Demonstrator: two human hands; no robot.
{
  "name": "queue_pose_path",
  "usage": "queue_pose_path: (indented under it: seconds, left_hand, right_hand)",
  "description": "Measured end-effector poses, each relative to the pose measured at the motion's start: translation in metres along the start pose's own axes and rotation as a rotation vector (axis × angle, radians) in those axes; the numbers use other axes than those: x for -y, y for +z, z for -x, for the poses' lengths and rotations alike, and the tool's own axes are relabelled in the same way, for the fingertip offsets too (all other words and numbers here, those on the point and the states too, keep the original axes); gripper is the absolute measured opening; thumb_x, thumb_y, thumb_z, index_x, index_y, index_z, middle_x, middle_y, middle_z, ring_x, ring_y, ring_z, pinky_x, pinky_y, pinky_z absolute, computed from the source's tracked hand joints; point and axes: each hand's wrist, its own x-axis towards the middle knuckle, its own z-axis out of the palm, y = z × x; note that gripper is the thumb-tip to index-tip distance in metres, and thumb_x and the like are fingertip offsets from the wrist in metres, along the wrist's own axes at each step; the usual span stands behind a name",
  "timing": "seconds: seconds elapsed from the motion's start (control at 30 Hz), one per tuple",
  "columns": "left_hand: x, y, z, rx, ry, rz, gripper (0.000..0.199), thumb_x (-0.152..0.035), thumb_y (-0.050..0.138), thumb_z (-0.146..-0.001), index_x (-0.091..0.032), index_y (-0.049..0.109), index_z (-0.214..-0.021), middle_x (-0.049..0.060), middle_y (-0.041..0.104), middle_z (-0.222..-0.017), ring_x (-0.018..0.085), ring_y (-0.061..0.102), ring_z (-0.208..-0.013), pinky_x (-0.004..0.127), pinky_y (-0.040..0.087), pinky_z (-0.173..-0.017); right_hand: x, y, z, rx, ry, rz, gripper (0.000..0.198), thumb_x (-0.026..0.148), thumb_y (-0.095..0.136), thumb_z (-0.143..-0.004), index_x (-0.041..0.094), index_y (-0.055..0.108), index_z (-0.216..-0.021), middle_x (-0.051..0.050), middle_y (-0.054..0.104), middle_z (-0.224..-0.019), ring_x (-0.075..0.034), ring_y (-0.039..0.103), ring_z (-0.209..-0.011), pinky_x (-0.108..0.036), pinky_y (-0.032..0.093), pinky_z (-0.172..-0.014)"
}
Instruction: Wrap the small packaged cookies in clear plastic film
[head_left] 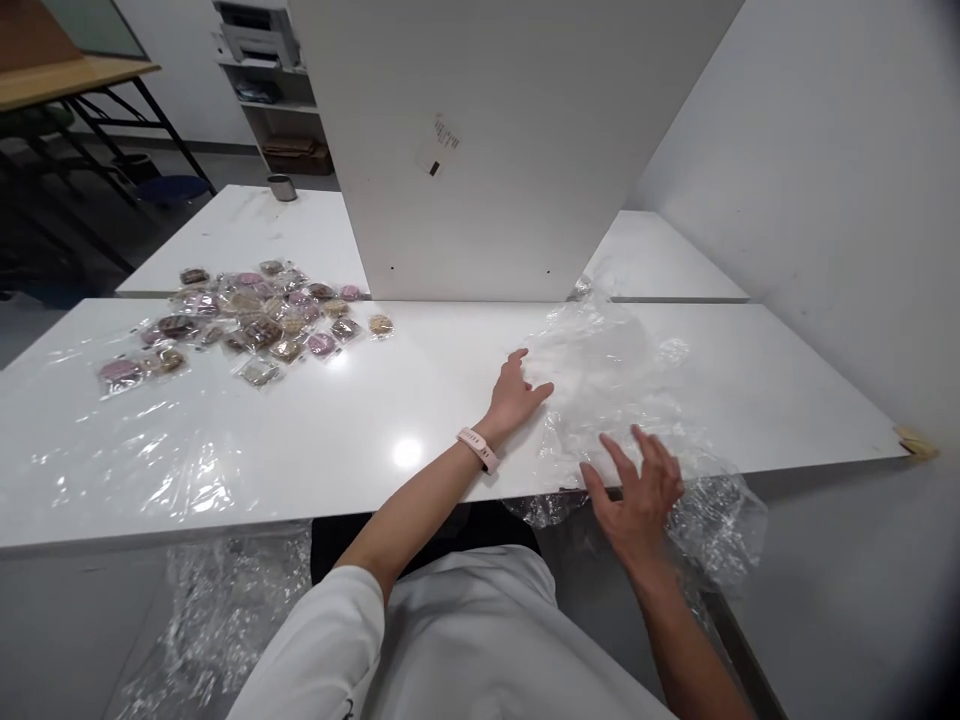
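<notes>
A large clear plastic sheet (pixel 600 345) lies crumpled on the white table (pixel 439 400), its front part hanging over the near edge. At the sheet's left side is my left hand (pixel 516 393), thumb and fingers apart, with a pale pink band on the wrist. My right hand (pixel 637 490) is over the sheet's front part near the table edge, fingers spread and nothing gripped. Whether either hand presses on the plastic I cannot tell. To the left lies a loose pile of small, clear-wrapped round pieces (pixel 262 330) in pink, brown and tan.
More clear plastic film (pixel 135 450) covers the table's left end and hangs below it. A tall white panel (pixel 487 150) stands at the table's back edge. A wall (pixel 840 200) bounds the right side. A metal cup (pixel 282 187) stands on the table behind.
</notes>
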Motion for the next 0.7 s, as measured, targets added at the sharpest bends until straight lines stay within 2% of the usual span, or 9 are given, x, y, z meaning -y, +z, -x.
queue_pose_path:
  seconds: [0.1, 0.17, 0.23, 0.33, 0.47, 0.53, 0.6, 0.67, 0.7]
  left_hand:
    - [-0.008, 0.015, -0.017, -0.059, -0.025, 0.084, 0.075, -0.029, 0.077, -0.080, -0.022, 0.044, -0.148, 0.019, 0.055, -0.141, 0.018, 0.066, -0.089, 0.037, 0.054, -0.083]
    - [-0.013, 0.015, -0.031, -0.076, -0.082, 0.152, 0.043, -0.016, 0.071, -0.083, -0.012, 0.062, -0.125, 0.015, 0.068, -0.114, 0.013, 0.065, -0.079, 0.032, 0.055, -0.080]
    - [-0.018, 0.004, -0.039, -0.105, -0.090, 0.173, 0.016, -0.007, 0.063, -0.084, -0.010, 0.069, -0.099, 0.008, 0.070, -0.090, 0.009, 0.063, -0.072, 0.029, 0.054, -0.079]
    - [-0.021, -0.035, -0.026, -0.197, -0.023, 0.138, 0.013, -0.004, 0.060, -0.082, -0.012, 0.070, -0.086, 0.001, 0.067, -0.078, 0.008, 0.060, -0.069, 0.027, 0.052, -0.077]
    - [-0.013, -0.104, 0.027, -0.349, 0.028, 0.021, 0.015, -0.005, 0.062, -0.077, -0.014, 0.072, -0.084, -0.001, 0.067, -0.074, 0.011, 0.059, -0.069, 0.029, 0.049, -0.075]
    - [-0.004, -0.134, 0.058, -0.399, 0.011, -0.109, 0.012, -0.013, 0.065, -0.076, -0.016, 0.074, -0.083, 0.001, 0.069, -0.075, 0.015, 0.060, -0.071, 0.030, 0.048, -0.071]
    - [0.004, -0.157, 0.088, -0.426, -0.034, -0.212, 0.014, -0.022, 0.065, -0.076, -0.018, 0.075, -0.084, 0.004, 0.073, -0.082, 0.018, 0.063, -0.075, 0.031, 0.049, -0.070]
    - [0.010, -0.172, 0.113, -0.449, -0.081, -0.244, 0.019, -0.029, 0.065, -0.075, -0.019, 0.076, -0.088, 0.007, 0.075, -0.092, 0.022, 0.066, -0.081, 0.033, 0.050, -0.071]
    - [0.012, -0.177, 0.124, -0.462, -0.096, -0.242, 0.022, -0.031, 0.066, -0.075, -0.019, 0.076, -0.090, 0.007, 0.076, -0.096, 0.023, 0.067, -0.084, 0.033, 0.051, -0.072]
  right_hand:
    - [-0.040, -0.004, -0.016, 0.140, 0.015, 0.043, 0.059, 0.057, 0.053, -0.093, 0.040, 0.049, -0.150, -0.007, 0.034, -0.164, -0.042, 0.029, -0.150, -0.072, 0.028, -0.115]
    - [-0.069, -0.009, -0.027, 0.307, -0.029, 0.005, 0.056, 0.059, 0.048, -0.095, 0.042, 0.049, -0.148, -0.005, 0.040, -0.162, -0.037, 0.036, -0.149, -0.066, 0.030, -0.118]
    - [-0.100, -0.018, -0.040, 0.429, -0.059, -0.050, 0.055, 0.060, 0.045, -0.095, 0.039, 0.053, -0.145, -0.004, 0.045, -0.159, -0.032, 0.038, -0.148, -0.058, 0.030, -0.122]
    - [-0.154, -0.035, -0.069, 0.471, -0.013, -0.112, 0.055, 0.059, 0.047, -0.092, 0.033, 0.060, -0.139, -0.006, 0.050, -0.155, -0.030, 0.039, -0.148, -0.055, 0.032, -0.122]
    - [-0.218, -0.060, -0.132, 0.321, 0.170, -0.023, 0.051, 0.062, 0.057, -0.078, 0.029, 0.072, -0.113, -0.017, 0.063, -0.137, -0.043, 0.050, -0.137, -0.068, 0.039, -0.112]
    - [-0.225, -0.069, -0.167, 0.186, 0.220, 0.047, 0.050, 0.061, 0.057, -0.079, 0.029, 0.071, -0.114, -0.018, 0.058, -0.140, -0.051, 0.039, -0.142, -0.079, 0.025, -0.112]
    - [-0.206, -0.071, -0.197, -0.025, 0.224, 0.111, 0.052, 0.060, 0.050, -0.086, 0.031, 0.065, -0.127, -0.015, 0.049, -0.150, -0.052, 0.025, -0.148, -0.079, 0.014, -0.114]
    - [-0.163, -0.059, -0.214, -0.129, 0.232, 0.077, 0.057, 0.059, 0.042, -0.094, 0.029, 0.056, -0.140, -0.015, 0.046, -0.152, -0.050, 0.028, -0.146, -0.073, 0.016, -0.116]
    - [-0.137, -0.047, -0.216, -0.075, 0.248, 0.006, 0.061, 0.060, 0.040, -0.095, 0.026, 0.052, -0.145, -0.017, 0.051, -0.147, -0.048, 0.038, -0.141, -0.071, 0.022, -0.115]
